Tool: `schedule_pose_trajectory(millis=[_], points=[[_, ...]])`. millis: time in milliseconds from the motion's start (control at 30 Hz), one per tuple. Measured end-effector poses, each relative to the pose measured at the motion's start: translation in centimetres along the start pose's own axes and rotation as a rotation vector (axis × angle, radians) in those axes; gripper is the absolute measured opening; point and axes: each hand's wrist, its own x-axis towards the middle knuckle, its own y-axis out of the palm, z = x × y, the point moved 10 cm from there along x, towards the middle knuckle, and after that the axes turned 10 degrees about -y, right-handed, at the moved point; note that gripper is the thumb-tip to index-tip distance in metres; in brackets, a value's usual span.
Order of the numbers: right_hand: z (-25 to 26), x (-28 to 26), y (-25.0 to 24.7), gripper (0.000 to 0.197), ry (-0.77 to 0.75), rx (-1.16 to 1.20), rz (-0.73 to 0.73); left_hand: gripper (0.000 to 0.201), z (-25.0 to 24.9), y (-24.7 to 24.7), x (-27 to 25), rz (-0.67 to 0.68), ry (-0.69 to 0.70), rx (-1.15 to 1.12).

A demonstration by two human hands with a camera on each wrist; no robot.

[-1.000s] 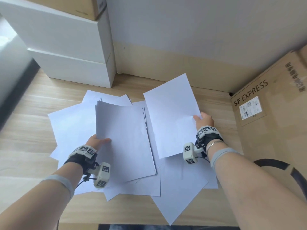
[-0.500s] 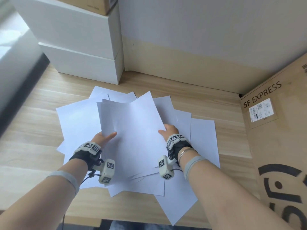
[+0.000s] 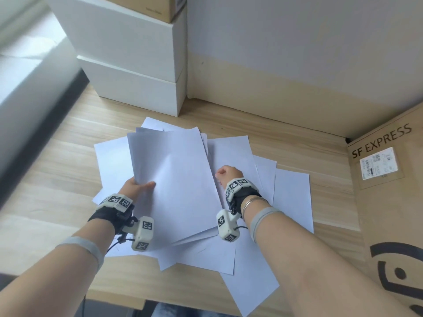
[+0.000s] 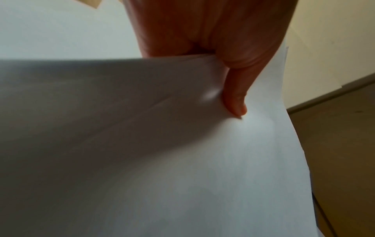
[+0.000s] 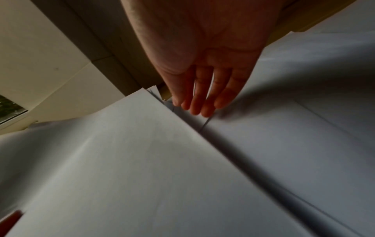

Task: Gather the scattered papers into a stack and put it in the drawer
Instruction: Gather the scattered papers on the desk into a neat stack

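Several white sheets (image 3: 293, 197) lie fanned out on the wooden desk (image 3: 57, 170). My left hand (image 3: 137, 187) pinches a small bundle of sheets (image 3: 178, 179) by its left edge, thumb (image 4: 235, 99) on top, and holds it raised over the pile. In the left wrist view the bundle (image 4: 182, 160) bends under the thumb. My right hand (image 3: 227, 173) is just right of the bundle, empty, its straight fingers (image 5: 201, 102) reaching down to the loose sheets (image 5: 284, 136) beside the bundle's right edge (image 5: 172, 112). No drawer front shows open.
A white two-tier drawer unit (image 3: 137, 72) stands at the back left with a brown carton (image 3: 158, 8) on top. A large SF EXPRESS cardboard box (image 3: 389, 202) walls off the right side. The wall (image 3: 274, 65) is close behind the papers.
My right hand laid its sheet onto the bundle, let go and drew back to the bundle's right edge. My left hand kept its grip and the bundle grew.
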Motion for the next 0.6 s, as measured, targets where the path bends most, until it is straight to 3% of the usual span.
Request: schedule_pose_trajectory(millis=[233,400,600], points=[[2.4,1.9,0.8,0.036,-0.055,-0.096,0.012,0.034,1.6,-4.1,1.1,-0.048,-0.035,-0.069],[2.7,2.3,1.7,0.053,-0.009,-0.183,0.004,0.03,2.8,-5.5,2.0,-0.075,-0.074,-0.056],[2.7,2.2,1.9,0.065,-0.006,-0.071,-0.004,0.03,3.0,-5.1,2.0,-0.084,-0.07,-0.049]])
